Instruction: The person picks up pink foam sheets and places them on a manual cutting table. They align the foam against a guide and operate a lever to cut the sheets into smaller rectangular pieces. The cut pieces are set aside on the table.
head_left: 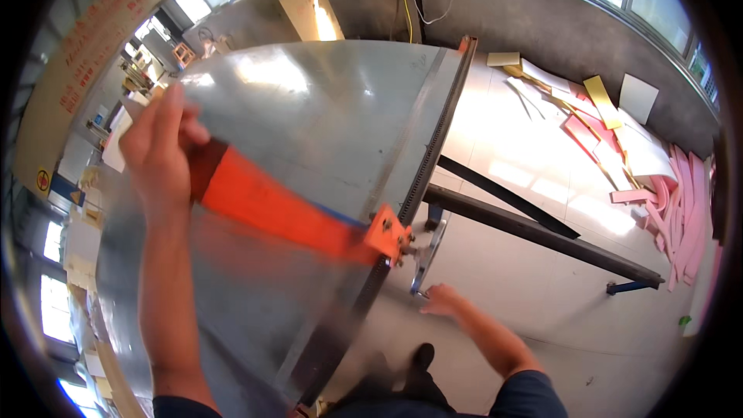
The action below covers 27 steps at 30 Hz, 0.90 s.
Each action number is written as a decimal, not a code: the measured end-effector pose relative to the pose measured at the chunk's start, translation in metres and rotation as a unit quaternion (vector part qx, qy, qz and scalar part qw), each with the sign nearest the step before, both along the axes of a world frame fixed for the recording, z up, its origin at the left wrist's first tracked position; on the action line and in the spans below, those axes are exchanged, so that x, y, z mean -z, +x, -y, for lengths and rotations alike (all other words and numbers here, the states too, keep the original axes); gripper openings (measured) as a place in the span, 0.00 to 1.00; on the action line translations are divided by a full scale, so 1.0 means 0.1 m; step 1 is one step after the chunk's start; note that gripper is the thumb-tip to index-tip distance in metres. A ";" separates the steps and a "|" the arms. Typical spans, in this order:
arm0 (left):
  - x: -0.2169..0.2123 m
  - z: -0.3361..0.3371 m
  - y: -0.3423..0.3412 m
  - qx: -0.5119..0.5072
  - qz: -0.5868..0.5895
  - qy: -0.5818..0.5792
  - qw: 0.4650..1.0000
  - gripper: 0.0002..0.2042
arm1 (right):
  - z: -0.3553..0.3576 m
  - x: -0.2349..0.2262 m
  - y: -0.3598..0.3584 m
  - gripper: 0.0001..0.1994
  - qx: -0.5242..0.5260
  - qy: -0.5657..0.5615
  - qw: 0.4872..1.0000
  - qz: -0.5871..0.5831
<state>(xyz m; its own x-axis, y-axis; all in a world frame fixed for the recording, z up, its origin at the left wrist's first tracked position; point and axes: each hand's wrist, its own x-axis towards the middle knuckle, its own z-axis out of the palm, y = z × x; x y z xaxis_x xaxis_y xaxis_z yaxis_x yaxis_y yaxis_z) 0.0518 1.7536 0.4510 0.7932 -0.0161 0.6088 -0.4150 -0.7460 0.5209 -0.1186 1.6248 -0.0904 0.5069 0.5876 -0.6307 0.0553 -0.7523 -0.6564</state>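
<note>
A long orange-red bar [271, 205] with a dark far-left end lies slantwise above a grey sheet-topped table [325, 108]. Its near end meets an orange bracket [385, 234] at the table's right edge rail. My left hand [161, 151] is raised beside the dark end, blurred, its fingers loosely apart. Whether it touches the bar is unclear. Below the bracket sits a metal crank wheel [429, 257]. My right hand [445, 299] closes on the small crank handle [420, 292] at its lower rim.
A toothed dark rail [446, 124] runs along the table's right edge. Dark steel beams [542, 232] extend rightward over the pale floor. Offcuts of board [604, 101] and pink foam strips [681, 217] lie by the right wall. Boards [85, 279] and boxes stand left.
</note>
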 end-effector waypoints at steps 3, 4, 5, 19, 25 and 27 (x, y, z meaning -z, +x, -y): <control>0.21 0.15 0.50 0.024 0.027 0.005 0.999 0.17 | 0.76 -0.72 0.85 0.35 0.126 -0.098 0.984 0.078; 0.28 0.28 0.71 0.035 0.026 0.006 0.999 0.18 | 1.14 -0.99 1.12 0.33 0.328 -0.067 0.926 0.173; 0.26 0.42 0.85 0.041 0.028 0.014 0.999 0.19 | 1.36 -0.98 1.35 0.30 0.473 -0.010 0.823 0.315; 0.69 1.62 2.82 0.052 0.099 0.103 0.988 0.23 | 1.47 -1.00 2.18 0.24 0.480 0.062 0.798 0.359; 0.90 1.98 3.53 0.055 0.048 0.098 0.993 0.20 | 1.61 -1.04 2.82 0.22 0.478 0.047 0.807 0.343; 0.95 2.12 3.76 0.047 0.031 0.139 0.989 0.20 | 1.55 -0.95 3.03 0.22 0.492 0.054 0.802 0.336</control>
<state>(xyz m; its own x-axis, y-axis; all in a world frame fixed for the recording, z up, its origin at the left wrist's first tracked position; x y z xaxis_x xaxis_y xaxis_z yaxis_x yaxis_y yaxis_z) 0.4283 1.5418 0.3557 0.7409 -0.2627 0.6181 -0.5148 -0.8132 0.2714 0.1846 1.4696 0.0051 0.9623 -0.2720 0.0064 -0.1617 -0.5904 -0.7907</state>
